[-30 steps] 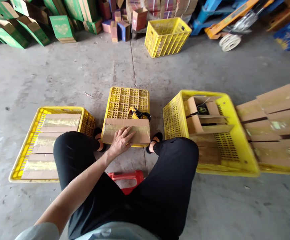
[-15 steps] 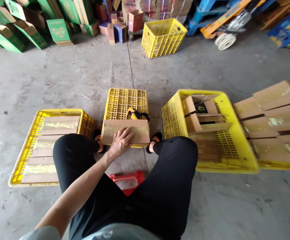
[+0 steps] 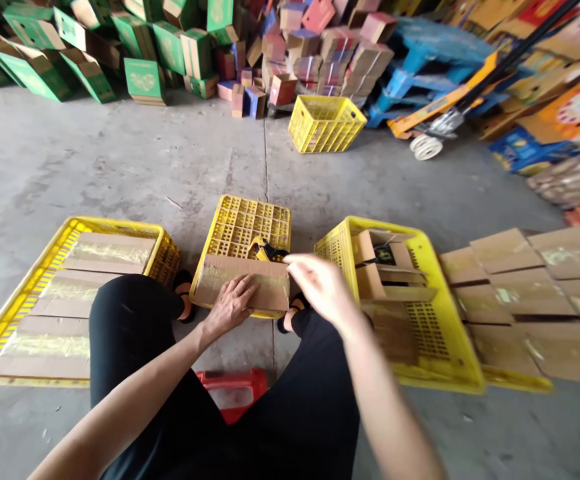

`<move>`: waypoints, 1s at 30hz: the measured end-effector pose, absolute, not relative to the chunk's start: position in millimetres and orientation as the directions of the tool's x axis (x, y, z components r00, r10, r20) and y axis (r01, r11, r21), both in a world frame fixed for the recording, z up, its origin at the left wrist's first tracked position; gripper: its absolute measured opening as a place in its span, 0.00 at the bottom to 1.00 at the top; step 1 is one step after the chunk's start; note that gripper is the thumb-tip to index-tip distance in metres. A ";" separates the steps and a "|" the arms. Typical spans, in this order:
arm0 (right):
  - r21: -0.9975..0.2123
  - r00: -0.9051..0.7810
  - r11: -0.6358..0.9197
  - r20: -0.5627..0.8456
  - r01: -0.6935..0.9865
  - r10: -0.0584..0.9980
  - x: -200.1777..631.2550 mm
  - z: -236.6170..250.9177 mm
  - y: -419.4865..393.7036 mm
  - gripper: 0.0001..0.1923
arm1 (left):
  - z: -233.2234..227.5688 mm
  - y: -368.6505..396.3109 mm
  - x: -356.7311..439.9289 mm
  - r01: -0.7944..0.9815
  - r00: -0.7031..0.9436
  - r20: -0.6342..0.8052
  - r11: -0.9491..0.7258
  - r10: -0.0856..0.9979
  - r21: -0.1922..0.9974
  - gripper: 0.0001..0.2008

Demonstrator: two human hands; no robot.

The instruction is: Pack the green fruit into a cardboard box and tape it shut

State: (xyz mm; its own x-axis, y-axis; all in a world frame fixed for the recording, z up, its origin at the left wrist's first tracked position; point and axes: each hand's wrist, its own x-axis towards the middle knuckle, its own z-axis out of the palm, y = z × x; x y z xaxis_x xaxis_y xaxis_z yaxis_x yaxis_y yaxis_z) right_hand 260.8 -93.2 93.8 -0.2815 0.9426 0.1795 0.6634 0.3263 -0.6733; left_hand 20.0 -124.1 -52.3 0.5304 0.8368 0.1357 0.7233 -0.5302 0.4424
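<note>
My left hand [image 3: 231, 303] lies flat on a closed, taped cardboard box [image 3: 210, 280], its fingers stretched out over the top. The box rests along the near edge of an upturned yellow crate [image 3: 250, 217] between my knees. Just beyond the box lies a yellow and black tape dispenser [image 3: 267, 251]. My right hand [image 3: 323, 287] hangs above the right end of the box, close to the dispenser's black end. Motion blurs its fingers, so I cannot make out whether they hold anything.
On the left stands a yellow crate [image 3: 163, 250] with taped boxes in it. A yellow crate [image 3: 463, 340] on the right holds open boxes [image 3: 370, 280]. Stacked cartons [image 3: 533, 290] stand farther right. Ahead are another yellow crate [image 3: 327, 123] and a pallet jack [image 3: 437, 107].
My right hand has come in from the right edge to the right end of the box. My left hand stays on the box. The view has tilted up and turned slightly.
</note>
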 end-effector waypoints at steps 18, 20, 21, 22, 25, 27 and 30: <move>-0.201 -0.295 0.294 0.026 0.934 0.955 199.7 -19.4 -133.1 0.25 | -67.6 -133.4 35.1 0.825 0.424 0.201 -0.468 0.883 0.317 0.36; -0.185 -0.282 0.284 0.038 0.941 0.959 198.4 -22.1 -132.2 0.25 | -68.0 -132.8 36.4 0.827 0.414 0.209 -0.462 0.886 0.321 0.37; -0.179 -0.279 0.283 0.048 0.942 0.959 198.4 -23.8 -131.8 0.25 | -68.1 -132.6 36.5 0.831 0.401 0.214 -0.452 0.891 0.324 0.37; -0.173 -0.277 0.283 0.060 0.943 0.959 198.7 -25.6 -131.5 0.25 | -68.1 -132.4 35.9 0.837 0.383 0.220 -0.438 0.897 0.327 0.38; -0.161 -0.268 0.281 0.098 0.946 0.959 200.6 -31.4 -130.2 0.25 | -67.9 -132.6 29.2 0.863 0.317 0.243 -0.385 0.917 0.328 0.41; -0.155 -0.248 0.264 0.115 0.952 0.962 201.9 -35.0 -128.9 0.26 | -67.7 -133.6 20.2 0.875 0.283 0.255 -0.358 0.925 0.326 0.45; -0.153 -0.226 0.246 0.138 0.957 0.964 203.8 -40.2 -126.5 0.26 | -68.4 -136.2 3.8 0.891 0.233 0.265 -0.315 0.936 0.327 0.50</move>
State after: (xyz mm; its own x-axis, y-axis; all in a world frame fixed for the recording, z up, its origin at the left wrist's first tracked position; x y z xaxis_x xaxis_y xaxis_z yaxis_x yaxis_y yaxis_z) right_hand 203.8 -126.5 -40.2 -0.2261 0.9643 0.1379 0.9570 0.2463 -0.1532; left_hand 3.8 -136.2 -68.4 0.2334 0.9357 0.2645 0.8912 -0.3147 0.3268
